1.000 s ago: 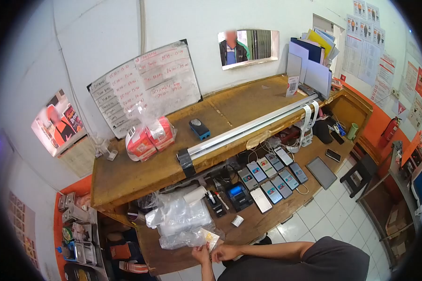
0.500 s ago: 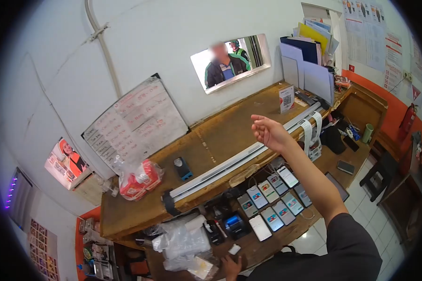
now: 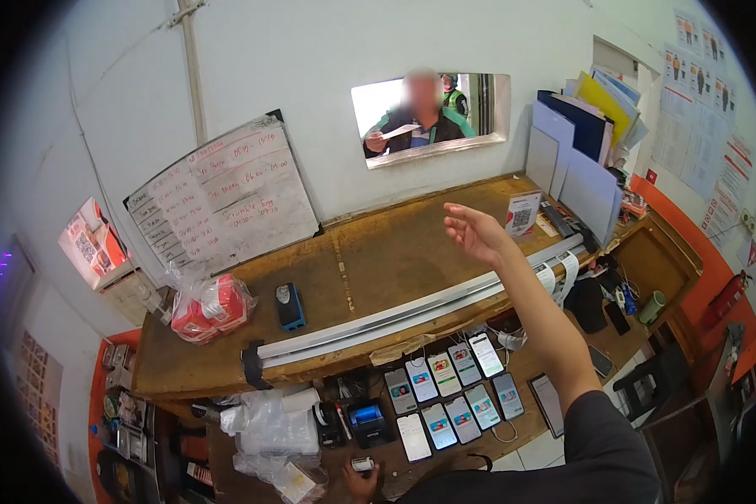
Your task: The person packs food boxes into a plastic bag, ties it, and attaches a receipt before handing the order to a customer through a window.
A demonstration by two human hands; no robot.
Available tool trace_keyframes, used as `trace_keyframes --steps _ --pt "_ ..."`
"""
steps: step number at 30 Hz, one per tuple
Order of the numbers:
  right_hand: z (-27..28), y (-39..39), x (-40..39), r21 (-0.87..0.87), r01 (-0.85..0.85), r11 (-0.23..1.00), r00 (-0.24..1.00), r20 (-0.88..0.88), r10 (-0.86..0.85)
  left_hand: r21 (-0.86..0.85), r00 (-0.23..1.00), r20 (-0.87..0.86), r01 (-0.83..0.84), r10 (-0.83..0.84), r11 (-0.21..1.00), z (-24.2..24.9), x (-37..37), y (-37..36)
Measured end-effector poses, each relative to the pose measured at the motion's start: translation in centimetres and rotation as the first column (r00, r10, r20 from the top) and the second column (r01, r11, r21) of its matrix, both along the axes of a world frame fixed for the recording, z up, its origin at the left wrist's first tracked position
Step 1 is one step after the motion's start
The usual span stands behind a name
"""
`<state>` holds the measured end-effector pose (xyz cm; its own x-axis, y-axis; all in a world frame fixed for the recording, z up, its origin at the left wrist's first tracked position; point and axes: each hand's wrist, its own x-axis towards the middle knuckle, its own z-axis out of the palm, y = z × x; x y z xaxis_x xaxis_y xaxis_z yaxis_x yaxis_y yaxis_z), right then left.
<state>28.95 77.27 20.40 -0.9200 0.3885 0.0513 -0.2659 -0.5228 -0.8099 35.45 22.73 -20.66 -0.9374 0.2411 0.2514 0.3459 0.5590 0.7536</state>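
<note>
The person's right hand [image 3: 472, 233] was raised above the far edge of the worn wooden counter [image 3: 378, 269], fingers spread and holding nothing, reaching toward the small wall hatch [image 3: 433, 118]. There another person held a white paper slip [image 3: 399, 131], which lay beyond and up-left of the hand, well apart, its long axis roughly level. The left hand [image 3: 363, 480], far lower at the near edge of the lower shelf, was closed around a small white object [image 3: 362, 463], so the right was much the nearer.
</note>
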Motion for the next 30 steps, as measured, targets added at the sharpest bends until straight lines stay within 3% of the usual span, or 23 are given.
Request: trace_keyframes --steps 2,4,5,7,8,9,10,12,13,14,15,16,17,18,19,20,21,23,24,25,26,29,30 --pt "0.2 1.9 -3.7 -0.037 -0.036 0.999 0.999 0.013 0.036 -0.024 0.998 -0.020 -0.052 0.051 0.998 -2.0 -0.7 0.7" --pt "0.9 3.3 -7.2 -0.150 0.072 0.986 0.995 0.085 -0.060 -0.121 0.987 0.163 0.033 -0.013 0.992 -2.6 -1.3 1.1" --pt "0.8 4.6 -8.6 -0.156 0.070 0.985 0.995 0.088 -0.057 -0.128 0.986 0.166 0.031 -0.009 0.991 -3.4 -1.9 0.7" --pt "0.9 6.4 -11.5 -0.173 0.161 0.972 0.983 0.119 -0.142 -0.187 0.989 0.013 0.146 -0.146 0.971 -4.9 -2.0 -0.2" --pt "1.1 7.1 -12.6 -0.171 0.151 0.974 0.984 0.123 -0.131 -0.186 0.991 0.017 0.135 -0.134 0.973 -4.8 -1.4 -0.3" --pt "1.2 7.5 -13.6 -0.184 0.202 0.962 0.977 0.108 -0.184 0.050 0.958 0.286 -0.008 -0.007 0.999 -0.5 -0.1 0.5" --pt "1.2 7.8 -14.7 -0.198 0.247 0.949 0.968 0.100 -0.231 0.234 0.831 0.553 -0.218 0.054 0.948 1.7 1.2 0.8" --pt "0.8 9.3 -17.3 -0.210 0.284 0.936 0.958 0.097 -0.269 0.254 0.850 0.526 -0.190 0.030 0.948 0.2 2.4 -0.9" --pt "-0.3 11.5 -18.3 -0.174 0.074 0.982 0.996 -0.039 -0.082 0.273 0.874 0.485 -0.137 -0.013 0.952 -0.6 4.3 -2.3" --pt "-0.6 11.5 -19.4 -0.139 0.200 0.970 0.973 -0.088 -0.213 0.243 0.868 0.491 -0.216 0.072 0.946 5.5 5.7 -0.6" --pt "-2.2 14.4 -21.4 -0.106 0.137 0.985 0.973 -0.169 -0.154 0.269 0.804 0.594 -0.216 0.014 0.939 3.9 7.0 -2.1" --pt "-3.3 15.5 -22.7 0.012 0.224 0.974 0.942 -0.260 -0.214 0.298 0.725 0.688 -0.231 -0.041 0.926 1.0 8.2 -3.9" --pt "-4.9 18.1 -24.0 0.134 0.268 0.954 0.912 -0.355 -0.207 0.119 0.627 0.776 -0.241 0.061 0.963 -0.9 9.9 -5.2" --pt "-6.1 21.9 -25.9 0.465 0.348 0.814 0.920 -0.337 -0.201 -0.058 0.661 0.744 -0.089 0.103 0.994 0.8 10.8 -5.1" --pt "-7.2 27.7 -28.4 0.419 0.201 0.885 0.980 -0.102 -0.173 -0.231 0.696 0.708 0.074 0.115 0.970 2.4 11.0 -4.6" --pt "-4.4 21.8 -24.9 0.252 0.476 0.842 0.879 -0.158 -0.450 -0.111 0.778 0.625 0.000 0.070 0.994 1.1 12.3 -5.0" --pt "-3.1 17.1 -22.5 0.074 0.606 0.792 0.772 -0.295 -0.563 0.024 0.858 0.513 -0.053 0.034 0.998 -0.3 13.0 -5.1" --pt "-3.8 18.5 -21.2 0.029 0.607 0.794 0.754 -0.338 -0.563 -0.104 0.675 0.714 -0.157 0.184 0.982 2.5 11.9 -4.8" --pt "-2.9 16.0 -19.2 0.084 0.592 0.802 0.788 -0.266 -0.554 -0.112 0.657 0.728 -0.169 0.197 0.979 1.8 12.6 -5.5" --pt "-1.3 12.5 -16.0 0.134 0.579 0.804 0.810 -0.203 -0.550 0.029 0.648 0.757 -0.164 0.085 0.986 0.3 12.6 -6.2" --pt "-1.4 10.9 -13.5 0.172 0.565 0.807 0.820 -0.224 -0.526 0.174 0.643 0.765 -0.159 -0.031 0.972 -0.6 12.3 -6.7" --pt "-2.9 1.4 -4.5 0.341 0.601 0.723 0.790 -0.392 -0.472 0.322 0.610 0.782 -0.215 -0.131 0.922 1.8 10.8 -7.2" --pt "-2.7 -4.6 -0.6 0.443 0.520 0.731 0.854 -0.298 -0.427 0.256 0.720 0.679 -0.054 -0.140 0.965 1.1 10.1 -7.8"
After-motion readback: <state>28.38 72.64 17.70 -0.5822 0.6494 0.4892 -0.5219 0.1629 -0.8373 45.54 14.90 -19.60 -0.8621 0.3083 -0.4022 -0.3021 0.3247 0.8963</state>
